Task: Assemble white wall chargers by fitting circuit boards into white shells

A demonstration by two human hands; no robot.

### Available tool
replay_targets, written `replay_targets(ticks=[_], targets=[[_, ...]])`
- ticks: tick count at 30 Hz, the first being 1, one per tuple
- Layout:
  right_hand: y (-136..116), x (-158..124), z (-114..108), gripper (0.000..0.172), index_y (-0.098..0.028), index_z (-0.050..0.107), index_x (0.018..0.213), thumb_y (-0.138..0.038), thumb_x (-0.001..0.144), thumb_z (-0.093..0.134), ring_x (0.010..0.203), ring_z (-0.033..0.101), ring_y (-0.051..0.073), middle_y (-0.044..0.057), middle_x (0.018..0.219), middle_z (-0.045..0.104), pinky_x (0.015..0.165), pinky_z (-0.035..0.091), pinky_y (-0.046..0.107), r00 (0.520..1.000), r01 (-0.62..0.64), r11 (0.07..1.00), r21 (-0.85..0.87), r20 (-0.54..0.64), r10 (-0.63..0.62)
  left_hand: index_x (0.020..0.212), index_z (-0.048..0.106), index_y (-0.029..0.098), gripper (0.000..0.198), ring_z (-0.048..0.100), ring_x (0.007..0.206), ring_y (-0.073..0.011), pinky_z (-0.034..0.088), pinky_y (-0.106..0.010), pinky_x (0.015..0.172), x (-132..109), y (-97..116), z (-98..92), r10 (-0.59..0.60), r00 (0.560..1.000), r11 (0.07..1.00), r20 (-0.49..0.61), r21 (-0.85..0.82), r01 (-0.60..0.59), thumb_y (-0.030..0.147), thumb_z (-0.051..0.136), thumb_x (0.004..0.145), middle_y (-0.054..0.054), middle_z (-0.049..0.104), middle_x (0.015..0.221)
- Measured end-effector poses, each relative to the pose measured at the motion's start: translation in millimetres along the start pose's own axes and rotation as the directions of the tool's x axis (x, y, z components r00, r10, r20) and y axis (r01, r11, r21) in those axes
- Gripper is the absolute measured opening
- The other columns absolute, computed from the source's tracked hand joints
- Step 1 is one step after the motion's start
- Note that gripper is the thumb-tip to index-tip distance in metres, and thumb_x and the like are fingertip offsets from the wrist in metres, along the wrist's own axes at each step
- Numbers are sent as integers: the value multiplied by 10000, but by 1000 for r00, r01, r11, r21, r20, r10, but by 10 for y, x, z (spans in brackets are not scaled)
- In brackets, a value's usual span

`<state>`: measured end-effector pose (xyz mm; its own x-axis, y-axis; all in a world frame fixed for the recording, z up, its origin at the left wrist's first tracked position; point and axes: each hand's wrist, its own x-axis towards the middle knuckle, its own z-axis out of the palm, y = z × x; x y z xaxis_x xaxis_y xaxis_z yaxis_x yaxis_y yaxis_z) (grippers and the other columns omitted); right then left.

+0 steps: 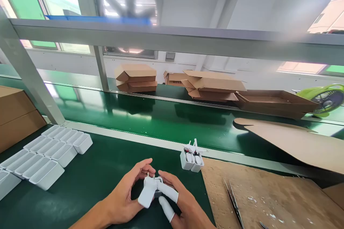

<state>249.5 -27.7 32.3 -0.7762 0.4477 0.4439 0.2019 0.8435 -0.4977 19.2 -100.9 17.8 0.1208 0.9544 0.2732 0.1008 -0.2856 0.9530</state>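
My left hand [122, 195] grips a small white plastic part [147, 192] between thumb and fingers, low in the middle of the view. Around the other side of it curls my right hand [186, 202], with white finger covers on its thumb and index finger. The covered index finger presses on the part near a grey piece [158, 194]. Fingers hide some of the part. Beyond my hands stand two small white boxes [187, 164] side by side, filled with white pieces and some red and dark bits.
Rows of white trays [47, 175] cover the left of the green table. A brown board [252, 193] at right bears tweezers [233, 202] and white scraps. Past the metal edge runs a green belt [161, 121], with cardboard boxes [212, 84] and a green fan [324, 98] behind.
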Motion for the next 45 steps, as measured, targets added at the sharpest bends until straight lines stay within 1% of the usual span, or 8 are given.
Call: replay_targets(ticks=[6,14,19,27,32,36,39,45], targets=[[-11,113,49,481,-261,585,1411,-94,963,535,1033,749,260,139,1286,676,870,645,386,993,21,998,-56,116,-14,1577,364,309,679,561,1306,-327,384,-578,1178,-16,-11,-91,-84,996,996,-6,37,84,576,610,1003,-125,573,1423],[-64,85,63,523,-296,566,1388,-46,933,509,1091,719,222,116,1309,633,934,609,317,997,33,999,35,-70,-30,1608,280,364,861,539,1376,-353,440,-552,1152,-52,-81,-97,85,990,981,-109,181,-64,676,693,919,-123,547,1508],[-55,95,36,468,-263,640,1222,9,873,489,969,698,212,96,1155,664,815,606,316,999,18,998,60,-52,-15,1628,199,413,930,563,1371,-361,480,-567,1123,-31,-79,-97,103,988,971,-113,227,-75,731,676,896,-111,542,1527],[-93,23,27,455,-257,608,1227,13,878,495,1039,678,217,103,1215,641,865,592,323,997,4,996,93,-71,3,1639,195,419,938,601,1339,-346,535,-526,1093,-61,-10,-99,192,980,928,-44,333,-167,717,685,898,-116,527,1565],[-95,-1,24,560,-219,598,1267,21,773,488,1085,664,248,125,1276,632,911,592,370,990,-111,992,68,93,104,1558,406,354,627,582,1359,-319,522,-479,1115,-25,105,-111,255,965,877,67,405,-260,418,681,998,-128,528,1541],[-145,59,-15,468,-188,624,1219,-17,802,497,1012,650,251,128,1190,639,875,591,389,982,-132,991,12,141,129,1239,575,284,346,673,1097,-231,576,-369,950,21,119,-110,285,958,889,-22,380,-256,142,679,941,-87,637,1225],[-156,89,-24,345,-220,637,1176,-72,903,487,950,654,232,99,1124,658,822,588,360,983,-139,990,37,126,134,1080,546,267,243,657,922,-188,573,-322,824,18,81,-77,258,962,919,-85,330,-217,121,673,933,-43,624,1059],[-67,18,68,346,-244,580,1270,-104,961,510,1008,699,230,99,1176,692,869,591,355,992,-118,990,79,58,114,1048,513,265,187,649,883,-180,567,-300,788,-13,14,-44,137,986,957,-93,269,-107,183,659,963,-28,627,1025]])
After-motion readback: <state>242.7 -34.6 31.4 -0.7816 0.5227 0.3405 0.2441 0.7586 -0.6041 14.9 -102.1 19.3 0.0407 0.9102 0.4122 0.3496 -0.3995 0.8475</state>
